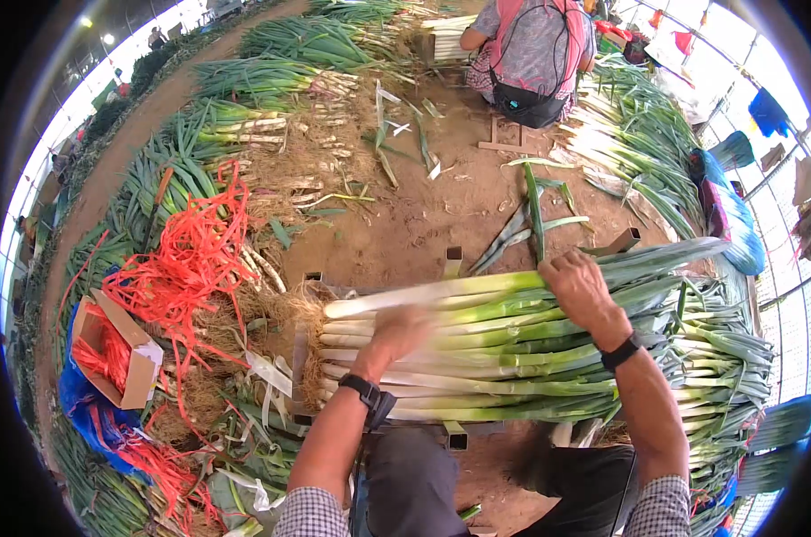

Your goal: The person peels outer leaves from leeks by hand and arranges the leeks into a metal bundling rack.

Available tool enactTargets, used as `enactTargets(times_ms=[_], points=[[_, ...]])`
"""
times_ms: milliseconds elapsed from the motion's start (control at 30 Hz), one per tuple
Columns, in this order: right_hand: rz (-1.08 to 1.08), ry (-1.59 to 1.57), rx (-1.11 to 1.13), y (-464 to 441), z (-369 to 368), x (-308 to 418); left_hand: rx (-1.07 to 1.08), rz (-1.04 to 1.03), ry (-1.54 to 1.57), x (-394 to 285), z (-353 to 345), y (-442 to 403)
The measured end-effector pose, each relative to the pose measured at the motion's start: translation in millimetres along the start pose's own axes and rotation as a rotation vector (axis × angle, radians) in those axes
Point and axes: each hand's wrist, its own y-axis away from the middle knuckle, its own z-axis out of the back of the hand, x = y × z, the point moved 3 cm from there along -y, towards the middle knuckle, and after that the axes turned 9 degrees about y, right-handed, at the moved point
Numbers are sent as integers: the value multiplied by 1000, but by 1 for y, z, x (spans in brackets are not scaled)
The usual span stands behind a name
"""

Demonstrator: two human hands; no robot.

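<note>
A thick layer of leeks [504, 362] lies side by side in a low metal frame [300, 367] in front of me, white stems to the left and green leaves to the right. Their roots [313, 380] hang at the frame's left end. My right hand [581, 285] is closed around the green part of the leek at the far edge. Over the white stems, my left hand [400, 338] is blurred by motion, so its fingers cannot be made out. Both wrists wear dark bands.
Red plastic strips [186, 255] lie tangled at left, beside a cardboard box [123, 349] holding more. Trimmed leeks [718, 367] are piled at right, untrimmed ones [262, 80] along the left. Loose leaves [532, 219] litter the soil. A person [535, 49] with a backpack sits ahead.
</note>
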Motion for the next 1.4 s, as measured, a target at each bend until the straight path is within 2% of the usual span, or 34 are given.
enactTargets(times_ms=[100,200,400,467,567,667,733,833,933,1033,1167,1267,1300,1400], points=[[-10,-23,10,5,-25,19,-225,-164,123,20,-19,14],[-83,-118,51,1,-49,30,-387,-261,-157,33,-31,11],[-20,-270,268,-25,-55,31,-535,-408,-128,28,-33,18],[-16,-266,370,-37,-61,30,-535,-417,-97,27,-30,19],[-14,-310,388,-40,-72,26,-504,-379,-83,27,-37,16],[30,-407,262,-39,-83,25,-482,-379,-109,31,-35,20],[27,-389,297,-43,-91,18,-472,-402,-108,19,-30,22],[34,-371,467,-53,-78,20,-485,-388,-184,16,-28,28],[16,-675,415,-60,-92,26,-493,-400,-127,14,-27,31],[-48,-426,393,-61,-112,55,-419,-314,-84,20,-28,24],[-47,-424,352,-51,-83,41,-499,-356,-79,24,-28,21],[-64,-230,447,-41,-77,7,-476,-320,-82,27,-30,19],[-75,-323,365,-37,-98,-4,-482,-327,-71,26,-30,19],[-107,-449,335,-39,-99,-5,-465,-307,-100,20,-29,22]])
